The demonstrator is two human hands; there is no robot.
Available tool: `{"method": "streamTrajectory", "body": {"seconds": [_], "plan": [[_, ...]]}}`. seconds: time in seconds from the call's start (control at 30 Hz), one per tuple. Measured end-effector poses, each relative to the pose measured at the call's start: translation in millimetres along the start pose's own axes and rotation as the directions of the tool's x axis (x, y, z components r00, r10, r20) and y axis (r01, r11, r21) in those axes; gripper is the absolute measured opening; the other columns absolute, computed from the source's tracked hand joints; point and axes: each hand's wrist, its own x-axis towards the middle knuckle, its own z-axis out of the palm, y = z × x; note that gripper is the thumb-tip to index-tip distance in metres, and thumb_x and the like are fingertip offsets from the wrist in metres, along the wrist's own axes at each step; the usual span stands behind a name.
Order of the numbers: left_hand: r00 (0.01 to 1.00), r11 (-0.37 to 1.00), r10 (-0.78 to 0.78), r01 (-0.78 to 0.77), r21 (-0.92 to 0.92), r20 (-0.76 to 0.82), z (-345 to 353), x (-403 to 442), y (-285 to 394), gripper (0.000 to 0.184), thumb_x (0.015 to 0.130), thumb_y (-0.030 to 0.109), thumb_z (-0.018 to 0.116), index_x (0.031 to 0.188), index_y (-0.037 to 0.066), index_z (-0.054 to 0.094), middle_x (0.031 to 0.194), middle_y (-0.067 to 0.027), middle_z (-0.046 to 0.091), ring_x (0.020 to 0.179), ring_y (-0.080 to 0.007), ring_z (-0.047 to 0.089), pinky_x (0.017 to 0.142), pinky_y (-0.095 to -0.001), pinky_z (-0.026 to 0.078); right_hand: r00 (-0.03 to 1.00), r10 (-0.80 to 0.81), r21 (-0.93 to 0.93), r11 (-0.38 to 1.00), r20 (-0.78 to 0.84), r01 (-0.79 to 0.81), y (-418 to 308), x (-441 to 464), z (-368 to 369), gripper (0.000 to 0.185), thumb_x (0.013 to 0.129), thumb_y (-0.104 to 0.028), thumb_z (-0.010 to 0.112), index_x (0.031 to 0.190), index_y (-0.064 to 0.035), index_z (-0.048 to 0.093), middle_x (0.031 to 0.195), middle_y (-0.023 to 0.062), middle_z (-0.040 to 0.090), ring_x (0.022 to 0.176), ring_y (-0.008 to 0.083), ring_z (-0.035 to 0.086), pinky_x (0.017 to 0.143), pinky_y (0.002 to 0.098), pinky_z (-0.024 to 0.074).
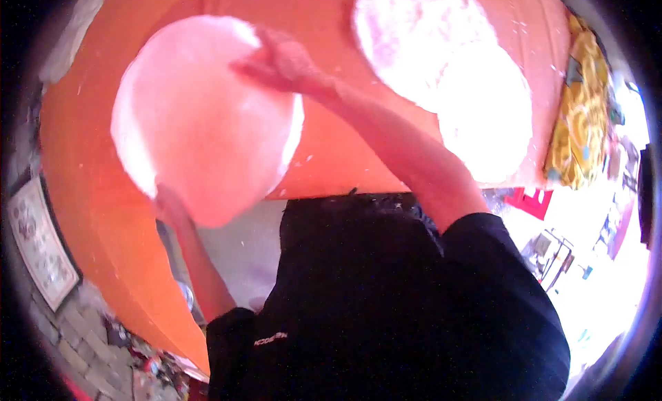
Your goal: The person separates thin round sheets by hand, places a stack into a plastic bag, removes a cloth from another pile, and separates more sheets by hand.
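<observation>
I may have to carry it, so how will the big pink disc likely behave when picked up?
The pink disc shows no thick side, so it's probably light for its width. Its slightly uneven outline hints it may flex. Its broad, flat look suggests sliding rather than rolling.

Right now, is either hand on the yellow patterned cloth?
No: the left hand and right hand are at the round pink sheet, away from the cloth.
</observation>
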Motion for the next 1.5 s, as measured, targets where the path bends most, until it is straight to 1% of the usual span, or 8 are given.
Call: {"method": "streamTrajectory", "body": {"seconds": [0.2,0.5,0.67,0.87,0.97,1.1,1.27,1.5], "plan": [[0.983,0.939,-0.181,0.179,0.295,-0.019,-12,3,39,0.038,0.094,0.031,0.052,0.105,-0.005,0.059,0.097,-0.0125,0.062,0.084,-0.0207,0.057,0.073,-0.0346,0.048,0.973,-0.143,-0.193,0.975,-0.179,0.108,-23,-46,-99,0.054,0.082,-0.038,0.064,0.118,0.0009,0.051,0.093,0.0225,0.060,0.090,0.0400,0.057,0.079,0.0455,0.0485],[0.820,0.757,0.572,-0.532,0.380,0.009,67,-91,192,0.042,0.091,0.021,0.057,0.122,-0.006,0.050,0.117,-0.0157,0.059,0.101,-0.0269,0.057,0.087,-0.0369,0.047,0.917,0.395,-0.720,0.651,0.052,-0.239,13,-283,-271,0.088,0.062,-0.031,0.079,0.136,-0.0095,0.037,0.134,0.0248,0.039,0.123,0.0439,0.037,0.101,0.0508,0.0334],[0.581,0.765,0.567,-0.634,-0.113,0.584,191,-201,209,0.025,0.089,0.014,0.054,0.105,-0.006,0.053,0.100,-0.0142,0.062,0.092,-0.0204,0.059,0.083,-0.0317,0.048,0.918,0.381,-0.726,0.661,0.109,-0.188,22,-317,-298,0.069,0.069,-0.011,0.063,0.133,-0.0045,0.039,0.133,0.0251,0.038,0.122,0.0422,0.039,0.101,0.0500,0.0342],[0.524,0.904,-0.365,0.396,0.159,0.770,313,-246,108,0.041,0.091,0.015,0.057,0.124,-0.006,0.046,0.105,-0.0156,0.060,0.091,-0.0231,0.063,0.079,-0.0315,0.053,0.984,0.148,-0.701,0.692,-0.097,-0.173,43,-331,-325,0.038,0.065,0.002,0.057,0.103,-0.0025,0.061,0.102,0.0127,0.063,0.096,0.0299,0.060,0.081,0.0385,0.0500],[0.520,0.815,-0.414,0.578,0.049,0.747,341,-254,104,0.040,0.088,0.016,0.060,0.119,-0.006,0.049,0.104,-0.0153,0.058,0.086,-0.0234,0.063,0.075,-0.0318,0.054,0.969,0.231,-0.569,0.787,-0.083,-0.236,53,-320,-356,0.033,0.067,0.002,0.060,0.099,-0.0046,0.063,0.089,0.0097,0.065,0.078,0.0298,0.062,0.068,0.0358,0.0529],[0.513,0.818,-0.418,0.571,0.065,0.750,363,-257,104,0.028,0.090,0.016,0.057,0.110,-0.004,0.053,0.096,-0.0122,0.059,0.086,-0.0225,0.063,0.075,-0.0324,0.054,0.897,0.399,-0.654,0.630,-0.190,-0.419,63,-269,-462,0.013,0.080,-0.001,0.056,0.087,-0.0061,0.066,0.081,0.0052,0.066,0.072,0.0154,0.062,0.055,0.0309,0.0469],[0.492,0.690,-0.439,0.720,-0.068,0.752,375,-252,89,0.019,0.092,0.016,0.054,0.102,0.000,0.054,0.089,-0.0090,0.059,0.080,-0.0216,0.062,0.074,-0.0314,0.053,0.971,-0.097,-0.944,0.274,-0.216,-0.183,-40,-177,-548,0.024,0.086,0.000,0.055,0.108,0.0020,0.064,0.104,0.0102,0.067,0.091,0.0195,0.064,0.084,0.0297,0.0507],[0.498,0.694,-0.384,0.711,-0.112,0.777,382,-265,92,0.021,0.094,0.021,0.053,0.106,0.003,0.053,0.093,-0.0087,0.060,0.086,-0.0217,0.061,0.074,-0.0325,0.054,0.995,-0.053,-0.815,0.571,0.085,0.100,52,-135,-350,0.008,0.079,-0.007,0.053,0.078,-0.0098,0.060,0.065,0.0105,0.063,0.056,0.0244,0.063,0.044,0.0372,0.0485]]}}
